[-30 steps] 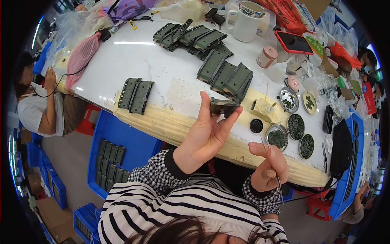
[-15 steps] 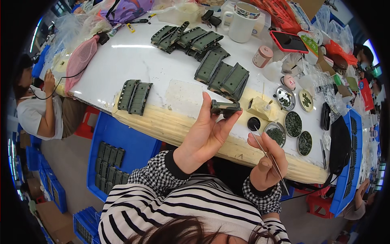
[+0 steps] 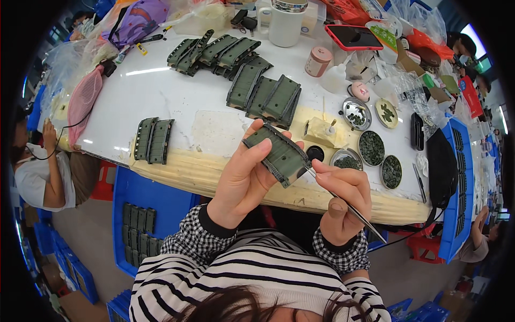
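My left hand point(image 3: 240, 183) grips a dark green, ribbed, slightly curved panel point(image 3: 278, 154) by its edges, its broad face turned up. Between the thumb and fingers of my right hand point(image 3: 343, 196) is a pair of metal tweezers point(image 3: 358, 216). Their tips meet the panel's right edge; whether they pinch a small part cannot be made out. Just beyond, on the table, are a small black round pot point(image 3: 315, 153) and a yellowish block point(image 3: 320, 133) with thin sticks standing in it. Round tins of small dark green pieces point(image 3: 371, 148) stand to the right.
More green panels lie at the table's far middle point(image 3: 268, 99) and left point(image 3: 154, 140). A blue bin point(image 3: 122, 214) below the left edge holds several. A white mug point(image 3: 284, 26), a pink jar point(image 3: 318, 61) and a phone point(image 3: 354, 37) stand farther back. Another person point(image 3: 45, 172) sits at left.
My left hand has turned the panel from edge-on to its broad face. My right hand has brought the tweezers from beside the black pot to the panel's edge. The whole view has shifted.
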